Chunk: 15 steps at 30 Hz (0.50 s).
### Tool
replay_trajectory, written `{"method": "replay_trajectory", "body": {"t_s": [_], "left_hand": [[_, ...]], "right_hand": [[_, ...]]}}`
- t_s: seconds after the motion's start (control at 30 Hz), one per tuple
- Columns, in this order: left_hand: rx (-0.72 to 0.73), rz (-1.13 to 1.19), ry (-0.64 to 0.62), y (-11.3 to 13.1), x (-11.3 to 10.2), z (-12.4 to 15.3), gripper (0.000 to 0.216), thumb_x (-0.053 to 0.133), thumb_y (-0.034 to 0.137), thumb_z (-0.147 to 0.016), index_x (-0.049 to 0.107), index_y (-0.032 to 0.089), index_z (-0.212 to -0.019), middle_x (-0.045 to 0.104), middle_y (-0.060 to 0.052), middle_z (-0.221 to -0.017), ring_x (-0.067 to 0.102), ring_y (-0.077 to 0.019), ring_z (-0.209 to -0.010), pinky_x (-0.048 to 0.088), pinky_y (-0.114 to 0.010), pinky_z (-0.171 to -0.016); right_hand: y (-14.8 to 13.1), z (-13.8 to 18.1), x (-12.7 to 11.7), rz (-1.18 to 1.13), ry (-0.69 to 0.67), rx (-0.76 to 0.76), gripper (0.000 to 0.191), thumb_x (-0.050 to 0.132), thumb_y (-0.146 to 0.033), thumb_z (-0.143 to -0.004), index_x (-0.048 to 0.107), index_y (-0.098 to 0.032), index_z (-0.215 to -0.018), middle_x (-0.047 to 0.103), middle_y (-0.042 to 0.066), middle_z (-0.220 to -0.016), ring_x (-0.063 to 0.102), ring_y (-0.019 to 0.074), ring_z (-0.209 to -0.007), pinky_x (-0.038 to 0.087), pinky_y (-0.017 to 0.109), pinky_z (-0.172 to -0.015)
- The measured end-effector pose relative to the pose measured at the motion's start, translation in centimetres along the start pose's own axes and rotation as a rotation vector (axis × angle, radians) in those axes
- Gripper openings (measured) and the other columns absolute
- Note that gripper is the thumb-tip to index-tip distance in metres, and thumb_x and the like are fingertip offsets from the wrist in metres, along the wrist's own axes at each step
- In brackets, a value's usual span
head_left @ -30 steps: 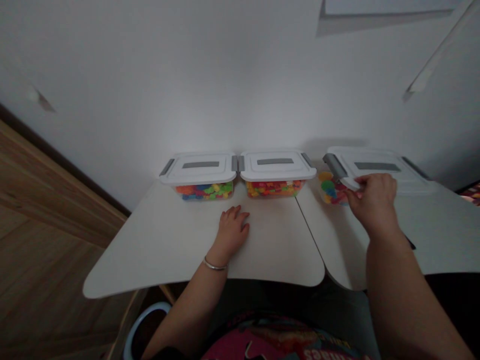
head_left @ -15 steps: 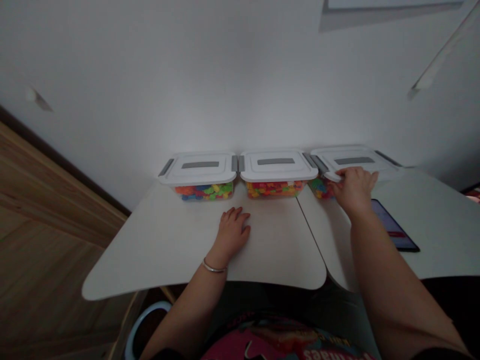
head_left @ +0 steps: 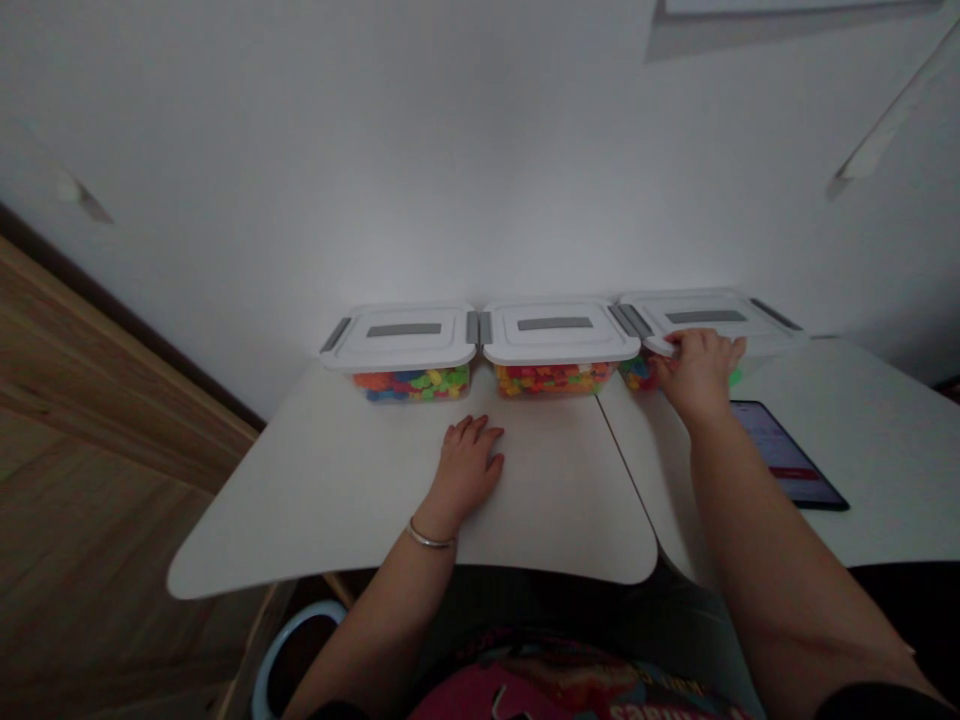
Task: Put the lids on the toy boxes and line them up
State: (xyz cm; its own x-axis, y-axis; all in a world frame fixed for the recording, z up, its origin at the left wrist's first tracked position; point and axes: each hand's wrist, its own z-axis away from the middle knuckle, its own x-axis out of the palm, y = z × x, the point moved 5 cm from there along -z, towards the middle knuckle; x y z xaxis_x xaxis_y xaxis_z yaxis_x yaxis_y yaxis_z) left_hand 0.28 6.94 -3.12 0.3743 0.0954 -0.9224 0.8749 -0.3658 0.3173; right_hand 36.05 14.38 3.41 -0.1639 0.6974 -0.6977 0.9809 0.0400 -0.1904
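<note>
My left hand (head_left: pixel 469 465) lies flat on the white table with its fingers spread, in front of the left and middle storage boxes. My right hand (head_left: pixel 700 375) grips the front edge of the right storage box (head_left: pixel 682 302), fingers on its white lid and thumb at the near left side. This box is clear with grey clips, and colourful small pieces show through its wall. Beside it stand the middle storage box (head_left: pixel 562 345), with mostly red, orange and yellow pieces, and the left storage box (head_left: pixel 401 350), with mixed colours. All three lids are on.
A tablet (head_left: pixel 799 465) with a lit screen lies right of my right forearm. The white tabletop (head_left: pixel 300 480) has a seam (head_left: pixel 626 465) running between two sections. Behind the boxes rises a wall (head_left: pixel 465 150). A wooden panel (head_left: pixel 90 430) stands at the left, above a light-blue ring-shaped rim (head_left: pixel 262 680).
My right hand and the right box have shifted slightly left, closer to the middle box. My left hand stays in place on the table. The view has moved a little.
</note>
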Motion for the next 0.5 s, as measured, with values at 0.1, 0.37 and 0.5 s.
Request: {"method": "replay_trajectory", "body": {"t_s": [0.1, 0.37, 0.5], "left_hand": [[-0.002, -0.013, -0.020, 0.1, -0.1, 0.0, 0.042, 0.057, 0.021, -0.085, 0.060, 0.019, -0.127, 0.053, -0.014, -0.143, 0.041, -0.0343, -0.137, 0.030, -0.058, -0.114], [0.011, -0.046, -0.031, 0.1, 0.0, 0.0, 0.043, 0.056, 0.022, -0.086, 0.059, 0.019, -0.129, 0.052, -0.015, -0.143, 0.041, -0.0347, -0.137, 0.030, -0.058, -0.114], [0.008, -0.060, -0.048, 0.1, 0.0, 0.0, 0.043, 0.056, 0.023, -0.087, 0.059, 0.018, -0.130, 0.051, -0.014, -0.144, 0.040, -0.0355, -0.138, 0.029, -0.057, -0.115]], "right_hand": [[0.3, 0.0, 0.2, -0.064, -0.016, -0.047, 0.030, 0.063, -0.041, -0.077, 0.059, -0.018, -0.096, 0.061, 0.017, -0.094, 0.050, 0.0292, -0.093, 0.025, 0.070, -0.094], [-1.5, 3.2, -1.8, -0.182, 0.139, -0.022, 0.064, 0.057, -0.034, -0.079, 0.037, -0.013, -0.136, 0.048, 0.023, -0.135, 0.042, 0.0342, -0.129, 0.028, 0.060, -0.107], [-3.3, 6.3, -3.1, -0.311, 0.233, 0.022, 0.073, 0.063, -0.036, -0.077, 0.035, -0.011, -0.140, 0.047, 0.024, -0.135, 0.045, 0.0322, -0.128, 0.043, 0.051, -0.100]]}}
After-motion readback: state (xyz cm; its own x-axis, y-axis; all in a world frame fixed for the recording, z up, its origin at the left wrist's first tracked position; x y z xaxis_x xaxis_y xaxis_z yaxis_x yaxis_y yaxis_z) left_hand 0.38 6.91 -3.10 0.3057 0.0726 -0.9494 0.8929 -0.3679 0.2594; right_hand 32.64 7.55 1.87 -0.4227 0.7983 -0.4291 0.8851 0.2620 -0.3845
